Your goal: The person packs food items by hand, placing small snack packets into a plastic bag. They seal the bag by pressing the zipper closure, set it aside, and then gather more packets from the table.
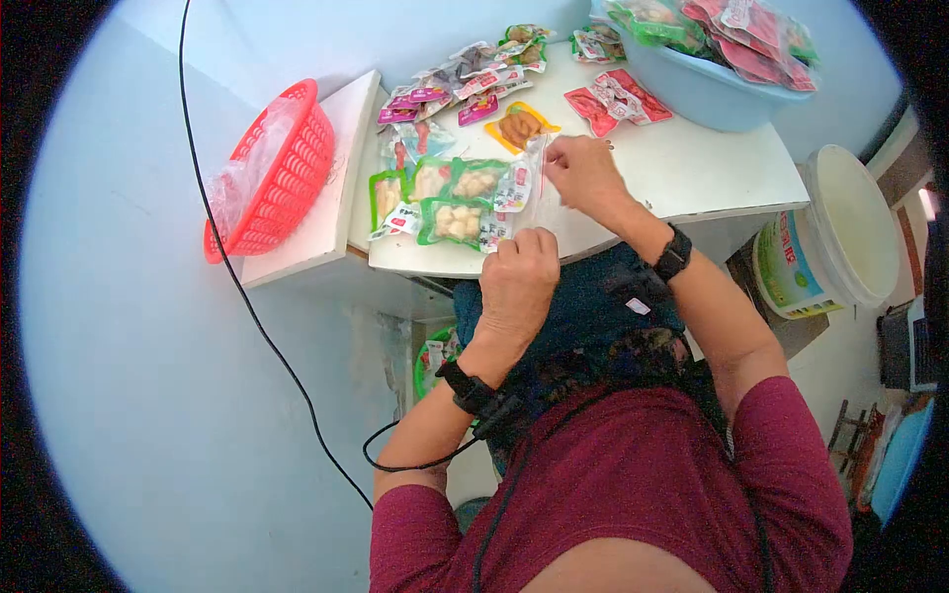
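A clear plastic bag (534, 197) lies on the white table with its mouth toward me. Inside or under its film are green-edged snack packets (457, 221) with pale, chunky pieces showing through their windows; the film makes the exact layering hard to tell. My left hand (519, 279) is closed at the bag's near corner. At the far corner of the mouth, the fingers of my right hand (586, 176) pinch the film. Just beyond the bag sits a yellow-edged packet (521, 127) with brown pieces.
Purple-and-white packets (427, 96) pile up along the wall. Red packets (618, 102) lie near a blue basin (692, 89) heaped with more packets. A red basket (287, 163) with clear bags stands left; a white bucket (825, 232) stands right. A black cable (247, 306) hangs at left.
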`<control>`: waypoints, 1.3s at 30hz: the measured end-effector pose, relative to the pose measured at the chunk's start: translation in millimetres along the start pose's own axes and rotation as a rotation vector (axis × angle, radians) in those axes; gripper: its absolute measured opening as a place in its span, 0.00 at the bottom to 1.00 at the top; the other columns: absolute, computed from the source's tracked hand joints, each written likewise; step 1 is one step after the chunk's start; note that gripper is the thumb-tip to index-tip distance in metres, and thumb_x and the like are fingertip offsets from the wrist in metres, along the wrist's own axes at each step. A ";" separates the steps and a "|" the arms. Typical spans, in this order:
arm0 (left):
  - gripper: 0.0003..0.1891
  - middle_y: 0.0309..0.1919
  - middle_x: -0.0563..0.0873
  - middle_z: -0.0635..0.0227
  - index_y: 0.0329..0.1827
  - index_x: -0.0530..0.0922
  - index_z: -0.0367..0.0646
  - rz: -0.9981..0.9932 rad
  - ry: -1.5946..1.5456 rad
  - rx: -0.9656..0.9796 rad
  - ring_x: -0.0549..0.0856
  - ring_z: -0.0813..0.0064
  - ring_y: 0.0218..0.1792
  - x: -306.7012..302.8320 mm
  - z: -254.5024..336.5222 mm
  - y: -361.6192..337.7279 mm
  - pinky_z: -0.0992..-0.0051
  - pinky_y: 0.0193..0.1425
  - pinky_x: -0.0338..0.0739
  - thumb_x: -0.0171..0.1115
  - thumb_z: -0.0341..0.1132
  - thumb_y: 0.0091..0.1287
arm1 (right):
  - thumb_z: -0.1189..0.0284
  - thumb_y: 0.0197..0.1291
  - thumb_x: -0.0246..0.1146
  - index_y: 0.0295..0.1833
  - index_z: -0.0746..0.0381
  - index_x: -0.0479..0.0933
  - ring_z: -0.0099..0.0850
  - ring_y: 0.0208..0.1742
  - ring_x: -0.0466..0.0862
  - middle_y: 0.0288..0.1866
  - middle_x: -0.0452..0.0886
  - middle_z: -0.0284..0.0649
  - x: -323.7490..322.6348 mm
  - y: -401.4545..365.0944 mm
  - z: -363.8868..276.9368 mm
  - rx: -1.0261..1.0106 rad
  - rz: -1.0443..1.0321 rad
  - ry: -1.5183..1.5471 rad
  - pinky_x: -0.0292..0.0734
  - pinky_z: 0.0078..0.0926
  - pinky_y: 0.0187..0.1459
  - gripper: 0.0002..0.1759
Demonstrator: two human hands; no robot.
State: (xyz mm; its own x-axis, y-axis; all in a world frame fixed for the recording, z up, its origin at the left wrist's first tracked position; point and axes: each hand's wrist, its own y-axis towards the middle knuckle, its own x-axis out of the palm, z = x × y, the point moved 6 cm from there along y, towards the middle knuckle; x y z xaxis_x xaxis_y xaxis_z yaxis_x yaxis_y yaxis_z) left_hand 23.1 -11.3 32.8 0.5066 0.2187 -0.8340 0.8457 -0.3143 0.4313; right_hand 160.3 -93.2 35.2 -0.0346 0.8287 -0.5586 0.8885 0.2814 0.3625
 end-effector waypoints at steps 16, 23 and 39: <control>0.06 0.31 0.77 0.54 0.37 0.74 0.38 -0.027 -0.334 -0.092 0.81 0.51 0.32 -33.5 -55.9 -0.6 0.59 0.34 0.80 0.56 0.27 0.58 | 0.70 0.55 0.63 0.36 0.67 0.82 0.27 0.18 0.77 0.20 0.79 0.42 -6.4 53.8 -10.2 -0.360 -0.173 -0.058 0.73 0.29 0.25 0.10; 0.03 0.30 0.83 0.52 0.33 0.79 0.34 0.104 -0.307 -0.037 0.84 0.53 0.33 -130.3 -149.7 37.4 0.60 0.39 0.79 0.58 0.25 0.58 | 0.68 0.49 0.61 0.28 0.65 0.82 0.34 0.19 0.81 0.19 0.81 0.44 -55.3 87.2 -96.6 -0.410 -0.125 0.080 0.76 0.33 0.25 0.11; 0.06 0.28 0.88 0.65 0.40 0.85 0.34 0.002 -0.929 -0.321 0.86 0.80 0.31 -121.2 -154.9 52.0 0.80 0.37 0.79 0.64 0.25 0.62 | 0.72 0.54 0.62 0.25 0.63 0.78 0.15 0.12 0.66 0.15 0.72 0.30 -119.2 47.4 -83.5 0.039 -0.279 0.234 0.57 0.16 0.14 0.08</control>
State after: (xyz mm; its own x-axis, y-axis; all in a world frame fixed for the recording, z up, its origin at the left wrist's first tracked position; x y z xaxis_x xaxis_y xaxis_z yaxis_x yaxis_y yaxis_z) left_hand 31.7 88.9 209.7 0.2908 -0.6380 -0.7130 0.9201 -0.0180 0.3914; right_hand 168.3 -138.3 181.2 -0.3781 0.8118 -0.4450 0.8464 0.4979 0.1891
